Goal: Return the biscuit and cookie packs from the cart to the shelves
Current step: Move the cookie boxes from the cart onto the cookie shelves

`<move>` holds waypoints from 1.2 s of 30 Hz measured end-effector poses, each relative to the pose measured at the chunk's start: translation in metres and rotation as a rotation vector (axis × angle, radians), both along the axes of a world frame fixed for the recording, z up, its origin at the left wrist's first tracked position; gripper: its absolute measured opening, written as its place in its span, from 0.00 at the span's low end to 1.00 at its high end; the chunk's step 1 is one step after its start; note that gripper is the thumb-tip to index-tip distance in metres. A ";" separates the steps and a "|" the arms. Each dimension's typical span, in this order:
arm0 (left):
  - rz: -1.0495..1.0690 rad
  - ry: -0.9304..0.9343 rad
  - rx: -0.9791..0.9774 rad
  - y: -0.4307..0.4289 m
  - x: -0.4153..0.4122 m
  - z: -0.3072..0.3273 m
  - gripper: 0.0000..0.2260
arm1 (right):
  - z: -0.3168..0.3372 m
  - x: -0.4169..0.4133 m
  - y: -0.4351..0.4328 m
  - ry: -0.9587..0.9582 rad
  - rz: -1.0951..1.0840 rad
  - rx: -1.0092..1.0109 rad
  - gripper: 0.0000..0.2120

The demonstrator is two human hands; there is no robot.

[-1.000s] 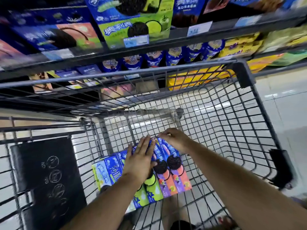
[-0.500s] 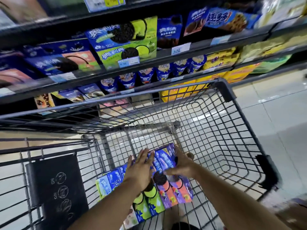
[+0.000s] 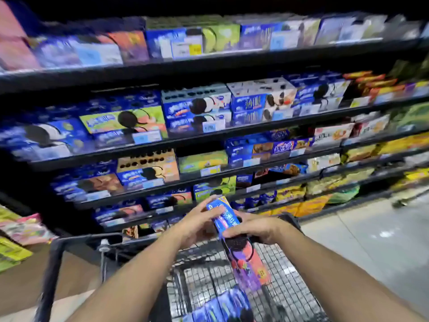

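Cookie pack (image 3: 223,217), long and narrow with a blue top and a purple-and-pink lower end, hangs tilted in the air above the cart (image 3: 53,263). It sits over the cart's far edge, with its top leaning toward the shelves (image 3: 176,141) and its lower end pointing back down into the basket. Motion blur keeps me from telling whether it is a single pack or two pressed together.

Both hands are on it. The left hand (image 3: 197,226) grasps the upper part from the left, fingers wrapped up along the blue face. The right hand (image 3: 257,228) clasps the cookie pack from the right at its middle, fingers curled across the front just above a dark printed cookie.

Down on the cart's wire floor, at the near edge, more blue packs (image 3: 222,307) lie side by side, well below the raised one.

Beyond the cart's far edge the shelves rise in several dark tiers, crowded with blue, green and pink cookie boxes (image 3: 130,119) and pale price tags along the rails. Yellow and green bags fill the tiers further right. Pink and green packets (image 3: 25,228) sit off the cart's left side, and grey floor tiles (image 3: 371,240) spread to its right.
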State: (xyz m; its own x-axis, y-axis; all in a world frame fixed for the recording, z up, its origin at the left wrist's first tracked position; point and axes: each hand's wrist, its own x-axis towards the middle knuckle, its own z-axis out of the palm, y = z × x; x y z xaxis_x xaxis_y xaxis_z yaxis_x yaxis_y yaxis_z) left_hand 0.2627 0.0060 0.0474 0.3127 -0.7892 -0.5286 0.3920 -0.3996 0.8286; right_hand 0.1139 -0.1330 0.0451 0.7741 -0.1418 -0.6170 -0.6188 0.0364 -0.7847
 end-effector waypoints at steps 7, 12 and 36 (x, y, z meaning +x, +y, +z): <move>0.277 -0.107 -0.168 0.065 0.062 0.130 0.20 | 0.136 0.066 0.043 -0.115 0.010 -0.024 0.24; 0.567 -0.144 -0.354 0.117 0.108 0.196 0.12 | 0.181 0.083 0.062 -0.129 -0.031 -0.060 0.33; 0.340 -1.093 -0.230 0.110 0.206 0.331 0.18 | 0.351 0.183 -0.012 -0.745 -0.099 -0.561 0.44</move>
